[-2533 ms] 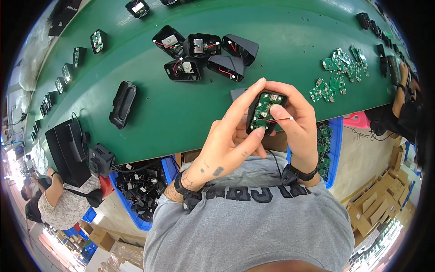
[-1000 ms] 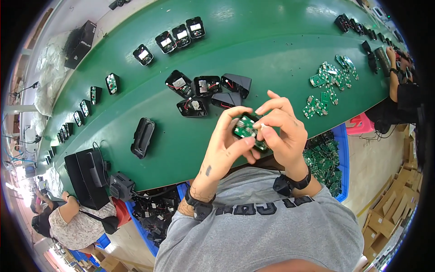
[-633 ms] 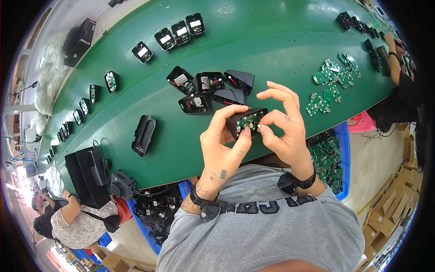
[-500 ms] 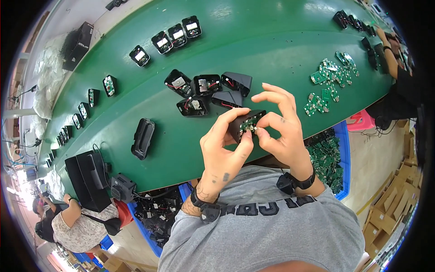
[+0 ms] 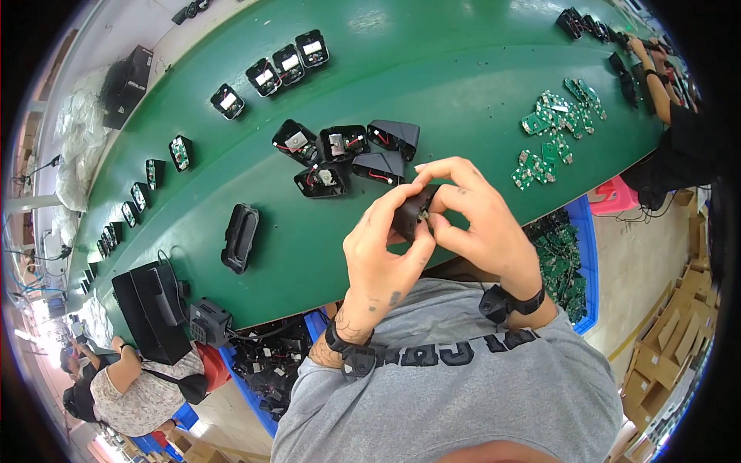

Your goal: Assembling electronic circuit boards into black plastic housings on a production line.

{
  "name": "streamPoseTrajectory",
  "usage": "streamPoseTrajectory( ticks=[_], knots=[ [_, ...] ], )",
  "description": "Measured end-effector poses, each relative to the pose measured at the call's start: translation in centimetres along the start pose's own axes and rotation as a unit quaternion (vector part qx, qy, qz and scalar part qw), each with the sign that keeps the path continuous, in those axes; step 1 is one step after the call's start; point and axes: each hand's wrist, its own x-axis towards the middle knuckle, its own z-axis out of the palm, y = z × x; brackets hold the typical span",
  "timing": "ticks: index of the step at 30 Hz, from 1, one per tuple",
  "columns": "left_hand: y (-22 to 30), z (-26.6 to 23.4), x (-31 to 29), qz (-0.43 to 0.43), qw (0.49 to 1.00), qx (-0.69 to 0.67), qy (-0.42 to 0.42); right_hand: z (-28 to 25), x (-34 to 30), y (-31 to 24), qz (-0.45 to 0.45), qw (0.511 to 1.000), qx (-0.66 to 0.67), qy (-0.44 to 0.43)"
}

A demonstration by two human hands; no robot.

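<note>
In front of my chest my left hand [image 5: 390, 243] is closed round a small black plastic housing [image 5: 405, 220], thumb at its open side. A green circuit board [image 5: 423, 213] shows in that opening, mostly covered by fingers. My right hand [image 5: 475, 212] is closed against the housing's right side, thumb and forefinger bent at the board. Whether they also pinch a small part is hidden. Just beyond my hands lie several open black housings [image 5: 343, 144] with red wires, two of them wedge-shaped shells [image 5: 378, 166].
Left on the green table [image 5: 309, 247] lies an empty black shell [image 5: 240, 238]; filled housings [image 5: 287, 64] line the far side. Loose circuit boards [image 5: 556, 119] lie right. Blue bins [image 5: 590, 270] stand below the near edge. Co-workers sit at far left and right.
My right hand has moved left and curled in against the housing; its raised fingers have come down. The housing has turned, so less of the board shows.
</note>
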Motion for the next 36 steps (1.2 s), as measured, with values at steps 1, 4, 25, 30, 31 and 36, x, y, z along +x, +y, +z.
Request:
streamPoseTrajectory(
  ticks=[1, 4, 25, 30, 31, 36],
  knots=[
    [0.0, 0.0, -0.1, 0.012, 1.0, 0.016, -0.003, -0.2, 0.0, 0.1, 0.004, 1.0, -0.004, -0.016],
    [0.1, -0.5, 0.2, -0.014, 0.999, -0.05, 0.006, -0.8, 0.1, -0.2, 0.013, 1.0, 0.005, -0.013],
    [0.5, -3.2, 2.5, -0.247, 0.904, -0.322, -0.137, -2.2, 1.3, 0.0, -0.212, 0.975, -0.068, 0.013],
    [0.9, -2.3, 1.7, -0.224, 0.914, -0.327, -0.091, -0.9, 0.6, -0.5, -0.062, 0.99, -0.093, 0.084],
    [0.4, -1.7, 1.3, -0.126, 0.968, -0.213, -0.044, -0.3, 0.1, -0.4, 0.0, 0.994, -0.061, 0.09],
    [-0.3, -0.3, 1.0, 0.103, 0.989, -0.013, 0.1, 0.8, -0.6, -1.7, 0.016, 0.98, -0.112, 0.162]
  ],
)
